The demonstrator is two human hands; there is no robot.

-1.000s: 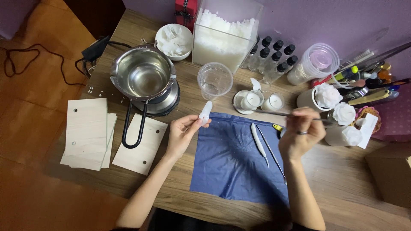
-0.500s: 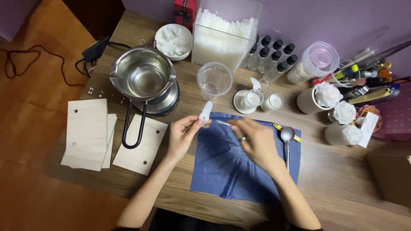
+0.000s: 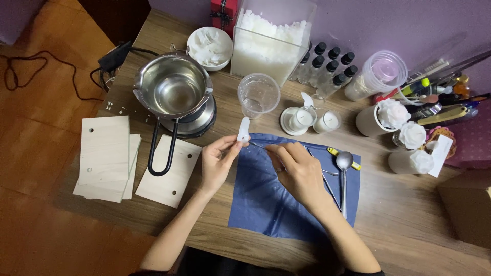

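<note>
Reaching in from the near edge of the wooden table (image 3: 409, 225), both forearms meet over a dark blue rectangular plastic sheet (image 3: 261, 199) spread flat on the wood. The left hand (image 3: 217, 163) is curled, thumb and fingertips pinched on the lower end of a small white waxy piece (image 3: 243, 130), which stands upright just above the sheet's far left corner. The right hand (image 3: 296, 171), wearing a ring, is closed round a thin metal tool (image 3: 258, 146) whose tip points at the white piece and comes very near it; whether they touch cannot be told. Just right of that hand, on the sheet, lie a steel spoon (image 3: 343, 168) with its bowl away from the person and a slim metal pick (image 3: 327, 181) beside it. To the left of the sheet sit pale wooden boards with small holes (image 3: 105, 153), some stacked. Farther off stands a shiny steel melting pot with a black loop handle (image 3: 174, 92) on a heating base, and beside it a clear plastic cup (image 3: 257, 94). Beyond these are a white bowl of wax flakes (image 3: 208, 47), a tall clear box filled with white wax (image 3: 268, 41) and a cluster of small black-capped bottles (image 3: 327, 66). At the far right are white flower-shaped candles (image 3: 404, 130).
</note>
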